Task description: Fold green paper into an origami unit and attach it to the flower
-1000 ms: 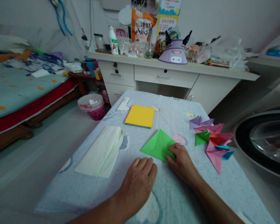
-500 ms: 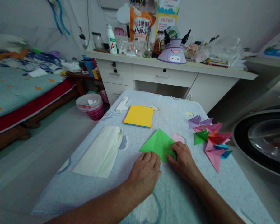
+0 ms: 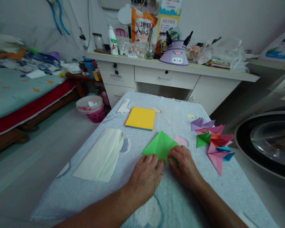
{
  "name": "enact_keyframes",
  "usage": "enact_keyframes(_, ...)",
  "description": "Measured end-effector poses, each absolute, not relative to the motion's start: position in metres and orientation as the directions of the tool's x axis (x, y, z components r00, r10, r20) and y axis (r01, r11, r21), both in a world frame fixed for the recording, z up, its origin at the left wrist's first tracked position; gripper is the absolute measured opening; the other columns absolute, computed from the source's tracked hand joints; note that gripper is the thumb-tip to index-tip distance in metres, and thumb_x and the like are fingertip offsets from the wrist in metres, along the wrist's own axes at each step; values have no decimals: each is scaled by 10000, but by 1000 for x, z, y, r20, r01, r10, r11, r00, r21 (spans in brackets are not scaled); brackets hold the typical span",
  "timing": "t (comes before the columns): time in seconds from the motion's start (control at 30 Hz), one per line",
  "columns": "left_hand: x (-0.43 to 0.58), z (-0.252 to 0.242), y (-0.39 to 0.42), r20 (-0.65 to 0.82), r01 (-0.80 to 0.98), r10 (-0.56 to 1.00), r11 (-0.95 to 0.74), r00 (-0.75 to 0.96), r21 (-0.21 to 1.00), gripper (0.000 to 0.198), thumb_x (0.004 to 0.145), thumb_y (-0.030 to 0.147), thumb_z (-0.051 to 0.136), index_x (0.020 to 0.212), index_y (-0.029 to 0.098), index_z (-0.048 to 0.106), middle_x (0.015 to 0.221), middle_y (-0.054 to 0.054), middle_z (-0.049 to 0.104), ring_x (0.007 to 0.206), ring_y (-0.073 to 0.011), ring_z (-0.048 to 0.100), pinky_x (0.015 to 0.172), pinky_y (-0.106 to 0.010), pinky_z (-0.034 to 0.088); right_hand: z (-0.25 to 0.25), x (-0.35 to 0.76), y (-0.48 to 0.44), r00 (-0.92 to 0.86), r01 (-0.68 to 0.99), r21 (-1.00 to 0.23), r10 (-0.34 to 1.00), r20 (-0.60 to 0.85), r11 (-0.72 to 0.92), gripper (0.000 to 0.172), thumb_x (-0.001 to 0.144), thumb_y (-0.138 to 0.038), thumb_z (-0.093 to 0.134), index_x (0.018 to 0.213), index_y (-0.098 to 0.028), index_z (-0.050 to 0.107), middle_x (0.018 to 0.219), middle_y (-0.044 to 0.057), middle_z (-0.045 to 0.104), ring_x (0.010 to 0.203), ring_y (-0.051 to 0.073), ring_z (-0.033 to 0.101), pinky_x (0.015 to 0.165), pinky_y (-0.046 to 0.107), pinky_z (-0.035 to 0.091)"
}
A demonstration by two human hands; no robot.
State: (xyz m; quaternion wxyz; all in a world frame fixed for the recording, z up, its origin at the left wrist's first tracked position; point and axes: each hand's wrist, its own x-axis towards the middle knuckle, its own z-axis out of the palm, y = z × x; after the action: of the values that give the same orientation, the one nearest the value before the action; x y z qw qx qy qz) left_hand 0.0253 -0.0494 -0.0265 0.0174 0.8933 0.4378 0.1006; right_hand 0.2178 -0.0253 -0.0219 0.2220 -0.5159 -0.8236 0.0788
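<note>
A green sheet of origami paper (image 3: 160, 143) with crease lines lies on the cloth-covered table, one corner pointing away from me. My left hand (image 3: 146, 173) holds its near left edge, fingertips on top and thumb by the near edge. At the right side, my right hand (image 3: 184, 163) pinches the paper with thumb and fingers, hiding that corner. Beyond the sheet is a stack of square paper (image 3: 141, 118), yellow on top. To the right sit several folded paper pieces (image 3: 217, 142) in purple, pink, green, orange and blue.
A folded whitish cloth or paper (image 3: 101, 155) lies on the left of the table, with a small white oblong object (image 3: 123, 106) beyond it. A white desk (image 3: 167, 76) stands behind. A washing machine (image 3: 273, 136) is at the right, a pink bin (image 3: 91, 109) at the left.
My right fingers have moved slightly left and toward me along the green paper. My left thumb has come up to the near edge. The camera view has shifted slightly.
</note>
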Motion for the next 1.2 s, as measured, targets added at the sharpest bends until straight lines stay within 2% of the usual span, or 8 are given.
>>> enact_keyframes(0.17, 25, -28, -49, 179, 785, 792, -606, 583, 124, 432, 894, 384, 591, 1284, 207, 529, 1137, -74, 581, 1031, -243, 507, 907, -410, 440, -28, 209, -26, -341, 855, -329, 913, 224, 400, 150, 877, -152, 482, 794, -183, 602, 837, 67, 581, 808, 212, 502, 755, 336, 362)
enact_keyframes(0.37, 18, -26, -49, 154, 804, 806, -588, 572, 90, 478, 860, 407, 639, 1249, 144, 555, 1131, -78, 612, 1038, -244, 523, 925, -406, 445, -33, 201, -25, -203, 921, -285, 952, 229, 265, 62, 856, -248, 578, 832, -191, 574, 846, 62, 574, 821, 230, 510, 752, 344, 357)
enact_keyframes(0.7, 18, -28, -53, 164, 831, 820, -556, 548, -1, 434, 872, 433, 610, 1207, 157, 594, 1069, -86, 625, 1004, -255, 531, 920, -429, 419, -33, 186, -24, -161, 968, -136, 941, 297, 209, 475, 842, -542, 573, 1110, -151, 547, 978, 140, 580, 935, 312, 505, 804, 425, 372)
enact_keyframes(0.9, 17, -27, -54, 186, 840, 823, -542, 536, -22, 503, 856, 461, 623, 1233, 131, 592, 1107, -111, 628, 1029, -275, 525, 952, -454, 401, -28, 197, -25, -188, 966, -122, 946, 264, 226, 660, 818, -561, 606, 1349, -201, 453, 1082, 145, 579, 959, 317, 513, 812, 439, 384)
enact_keyframes(1.03, 16, -22, -56, 164, 862, 849, -506, 503, -24, 531, 855, 472, 617, 1262, 133, 582, 1118, -124, 627, 1053, -293, 527, 952, -461, 408, -31, 215, -26, -205, 960, -136, 945, 255, 245, 777, 804, -586, 609, 1440, -214, 363, 1297, 170, 514, 1143, 356, 466, 947, 511, 348)
enact_keyframes(1.2, 16, -16, -56, 106, 871, 865, -490, 491, -36, 538, 849, 466, 629, 1270, 135, 581, 1095, -144, 634, 1039, -296, 546, 925, -460, 430, -38, 236, -22, -220, 953, -171, 959, 180, 251, 907, 759, -552, 668, 1492, -184, 281, 1427, 193, 433, 1293, 373, 384, 1030, 552, 298)
